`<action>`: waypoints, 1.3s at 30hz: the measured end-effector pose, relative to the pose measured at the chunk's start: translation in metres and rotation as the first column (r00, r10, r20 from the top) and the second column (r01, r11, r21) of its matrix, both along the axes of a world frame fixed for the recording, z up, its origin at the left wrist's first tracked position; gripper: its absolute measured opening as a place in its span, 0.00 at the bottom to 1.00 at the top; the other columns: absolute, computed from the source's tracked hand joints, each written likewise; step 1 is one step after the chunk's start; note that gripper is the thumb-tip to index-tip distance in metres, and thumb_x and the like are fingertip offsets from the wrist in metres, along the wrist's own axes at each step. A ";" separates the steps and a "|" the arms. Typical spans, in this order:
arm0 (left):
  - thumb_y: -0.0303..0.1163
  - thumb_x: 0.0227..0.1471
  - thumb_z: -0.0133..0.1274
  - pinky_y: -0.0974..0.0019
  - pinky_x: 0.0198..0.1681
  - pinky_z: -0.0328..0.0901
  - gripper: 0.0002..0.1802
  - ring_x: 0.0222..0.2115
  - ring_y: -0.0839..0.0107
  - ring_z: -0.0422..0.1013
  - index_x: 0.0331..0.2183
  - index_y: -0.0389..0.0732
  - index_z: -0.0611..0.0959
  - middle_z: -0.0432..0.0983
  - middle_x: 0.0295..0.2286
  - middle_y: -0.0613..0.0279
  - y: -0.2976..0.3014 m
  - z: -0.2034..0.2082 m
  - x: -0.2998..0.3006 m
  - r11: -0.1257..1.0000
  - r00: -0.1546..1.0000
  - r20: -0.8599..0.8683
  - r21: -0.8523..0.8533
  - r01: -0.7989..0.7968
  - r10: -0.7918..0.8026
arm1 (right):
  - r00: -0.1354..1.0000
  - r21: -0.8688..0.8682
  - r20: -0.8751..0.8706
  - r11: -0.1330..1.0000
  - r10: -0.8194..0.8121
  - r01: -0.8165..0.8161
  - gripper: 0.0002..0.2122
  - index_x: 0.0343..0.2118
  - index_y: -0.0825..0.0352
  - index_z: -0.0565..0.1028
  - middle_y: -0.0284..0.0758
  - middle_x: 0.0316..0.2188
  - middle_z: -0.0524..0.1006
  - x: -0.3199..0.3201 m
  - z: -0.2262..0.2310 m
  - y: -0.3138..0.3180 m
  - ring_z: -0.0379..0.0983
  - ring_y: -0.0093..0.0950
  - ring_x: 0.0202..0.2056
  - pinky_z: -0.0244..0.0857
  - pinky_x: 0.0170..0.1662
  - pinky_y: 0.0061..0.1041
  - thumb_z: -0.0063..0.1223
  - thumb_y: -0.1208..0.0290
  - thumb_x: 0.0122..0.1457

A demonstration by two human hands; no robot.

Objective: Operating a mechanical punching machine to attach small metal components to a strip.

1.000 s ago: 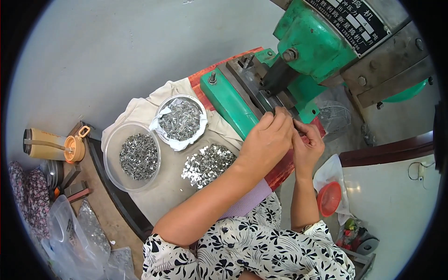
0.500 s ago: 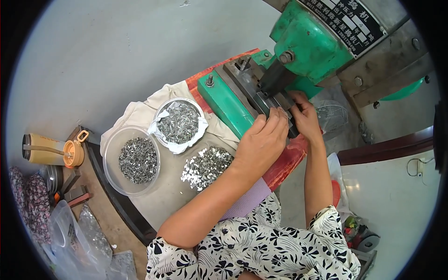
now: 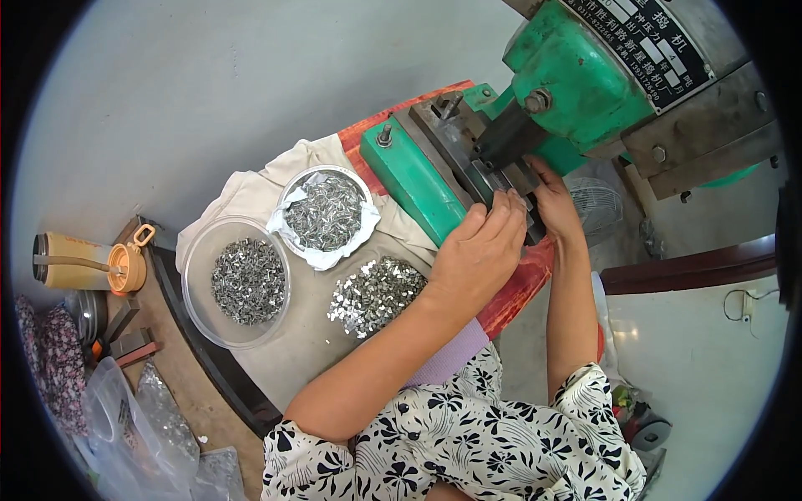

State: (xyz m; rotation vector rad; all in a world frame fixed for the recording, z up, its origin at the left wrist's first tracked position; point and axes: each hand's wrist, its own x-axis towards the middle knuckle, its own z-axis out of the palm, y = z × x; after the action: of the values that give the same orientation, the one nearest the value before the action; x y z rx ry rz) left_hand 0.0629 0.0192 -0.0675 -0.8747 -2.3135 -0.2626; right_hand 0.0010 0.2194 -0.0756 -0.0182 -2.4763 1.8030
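Note:
My left hand [image 3: 483, 249] reaches over the front of a dark steel die [image 3: 479, 177] on a green bench press [image 3: 576, 83]. Its fingers are pinched together at the die's near end; whatever small thing is between them is too hidden to name. On the die's right side is my right hand [image 3: 558, 204], its fingers curled in against the metal and partly hidden behind it. Just above the fingers stands the press's dark ram [image 3: 508, 138]. Left of my left forearm lies a loose pile of small shiny metal pieces [image 3: 376, 296] on a cloth.
A clear plastic tub [image 3: 188, 288] of small metal parts stands beside a lined round bowl [image 3: 372, 225] of thin shiny metal pieces. Farther left are a yellow bottle [image 3: 75, 263] with an orange lid, and plastic bags [image 3: 125, 409]. A wire fan guard [image 3: 597, 206] is beyond my right hand.
The view has shifted a little, so the press appears farther right and lower. Both hands stay at the die, with little visible change in their grip.

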 end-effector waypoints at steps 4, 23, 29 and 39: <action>0.32 0.50 0.49 0.66 0.52 0.58 0.26 0.53 0.64 0.65 0.51 0.34 0.77 0.72 0.52 0.56 0.001 -0.005 0.004 0.995 0.998 0.063 0.095 0.013 -0.019 | 0.998 0.056 -0.063 0.998 -0.018 0.022 0.10 0.44 0.71 0.75 0.33 0.41 0.74 0.000 -0.004 -0.001 0.69 0.23 0.43 0.61 0.48 0.21 0.47 0.74 0.64; 0.32 0.38 0.69 0.55 0.53 0.59 0.47 0.53 0.51 0.63 0.58 0.31 0.65 0.63 0.54 0.48 -0.005 -0.014 -0.007 0.749 0.858 0.464 0.644 -0.156 -0.220 | 0.665 -0.355 -0.497 0.830 -0.557 0.430 0.09 0.37 0.69 0.79 0.30 0.34 0.79 0.049 0.015 0.040 0.70 0.17 0.34 0.63 0.41 0.18 0.54 0.68 0.65; 0.32 0.37 0.70 0.54 0.54 0.59 0.49 0.54 0.50 0.61 0.58 0.30 0.63 0.61 0.55 0.46 -0.002 -0.016 -0.009 0.745 0.828 0.518 0.634 -0.206 -0.213 | 0.688 -0.355 -0.509 0.854 -0.517 0.379 0.08 0.38 0.69 0.77 0.30 0.36 0.78 0.058 0.013 0.041 0.70 0.18 0.35 0.63 0.41 0.20 0.54 0.70 0.65; 0.28 0.40 0.66 0.53 0.56 0.59 0.46 0.55 0.46 0.61 0.58 0.26 0.63 0.58 0.58 0.41 -0.009 -0.024 -0.004 0.756 0.824 0.522 0.625 -0.195 -0.219 | 0.724 -0.317 -0.688 0.916 -0.045 -0.244 0.12 0.22 0.65 0.62 0.35 0.28 0.64 0.129 0.106 -0.049 0.63 0.26 0.29 0.60 0.32 0.27 0.54 0.72 0.56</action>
State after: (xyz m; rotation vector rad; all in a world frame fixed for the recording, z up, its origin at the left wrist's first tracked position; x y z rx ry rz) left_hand 0.0585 0.0106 -0.0914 -0.4633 -2.4296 -1.4367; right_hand 0.1296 0.1701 0.0304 0.6566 -1.6020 1.8516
